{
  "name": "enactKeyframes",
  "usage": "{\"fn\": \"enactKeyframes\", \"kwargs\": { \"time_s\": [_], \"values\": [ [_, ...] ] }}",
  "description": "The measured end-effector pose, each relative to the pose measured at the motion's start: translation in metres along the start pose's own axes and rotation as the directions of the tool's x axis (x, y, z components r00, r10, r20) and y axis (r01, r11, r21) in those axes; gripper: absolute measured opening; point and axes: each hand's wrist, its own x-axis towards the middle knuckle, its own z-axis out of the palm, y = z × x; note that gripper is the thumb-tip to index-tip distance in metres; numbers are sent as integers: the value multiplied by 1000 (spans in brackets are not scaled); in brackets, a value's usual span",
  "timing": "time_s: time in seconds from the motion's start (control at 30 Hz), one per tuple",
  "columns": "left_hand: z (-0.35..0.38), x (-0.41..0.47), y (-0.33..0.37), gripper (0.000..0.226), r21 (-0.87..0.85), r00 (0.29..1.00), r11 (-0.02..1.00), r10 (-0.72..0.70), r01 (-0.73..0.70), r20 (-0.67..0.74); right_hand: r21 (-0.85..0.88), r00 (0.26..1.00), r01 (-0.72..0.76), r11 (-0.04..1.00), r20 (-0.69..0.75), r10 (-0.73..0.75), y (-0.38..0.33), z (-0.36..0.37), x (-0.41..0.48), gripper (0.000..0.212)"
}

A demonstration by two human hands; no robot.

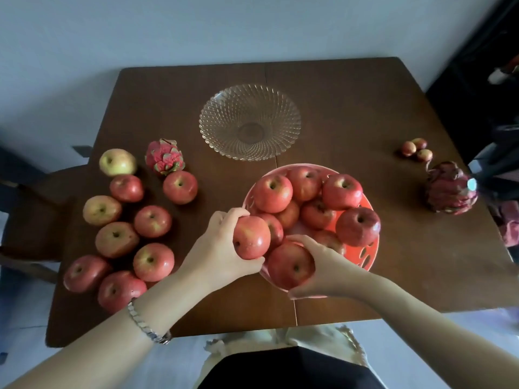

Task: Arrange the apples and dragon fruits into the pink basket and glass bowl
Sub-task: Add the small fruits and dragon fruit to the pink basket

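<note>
The pink basket (365, 255) sits at the table's centre right, holding several red apples (341, 190). My left hand (217, 249) grips a red apple (251, 237) at the basket's left rim. My right hand (323, 266) grips another red apple (289, 265) at the basket's near rim. Several more apples (153, 221) lie loose on the left of the table. A small dragon fruit (165, 157) stands behind them. A larger, darker dragon fruit (449, 189) lies at the right edge. The glass bowl (250, 120) stands with nothing in it behind the basket.
The brown wooden table (351, 108) has a seam down its middle. Three small reddish fruits (416, 149) lie at the far right. A dark chair (33, 192) stands off the left edge, and dark objects crowd the right side.
</note>
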Motion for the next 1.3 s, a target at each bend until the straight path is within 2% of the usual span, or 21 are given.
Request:
{"fn": "enactKeyframes", "kwargs": {
  "time_s": [0.17,0.23,0.3,0.43,0.53,0.63,0.73,0.87,0.97,1.03,1.17,1.3],
  "values": [
    [8,-6,9,76,-53,998,998,-46,44,-45,241,998,-46,969,61,32,14,-5,1,73],
    [9,-8,11,75,-68,997,996,-54,50,-54,403,996,-74,912,77,47,15,-5,4,59],
    [13,-12,15,75,-67,996,996,-64,60,-57,473,996,-68,879,77,36,17,-5,4,51],
    [18,-16,20,75,-59,996,996,-68,65,-52,274,999,-22,961,30,14,21,-13,-3,50],
    [22,-15,23,75,-59,996,995,-79,77,-30,-3,998,52,999,-30,-52,25,-31,-17,60],
    [28,-13,31,73,-15,997,997,-70,71,36,-342,994,106,934,3,-112,28,-46,-28,69],
    [36,-10,39,73,109,995,994,-17,6,101,-526,987,162,835,81,-141,28,-46,-26,67],
    [50,-5,48,77,410,981,905,40,-117,192,-658,988,155,737,95,-124,18,-41,-20,59],
    [58,-3,50,77,515,964,835,63,-194,260,-754,991,132,644,84,-104,11,-43,-20,49],
    [61,1,48,76,503,950,835,68,-222,306,-781,990,142,608,101,-101,10,-48,-19,45],
    [59,12,48,78,365,908,900,74,-239,413,-802,980,194,565,134,-145,9,-56,-15,41],
    [59,12,47,78,275,902,937,80,-213,425,-777,967,238,583,134,-216,11,-59,-12,43]
  ]
}}
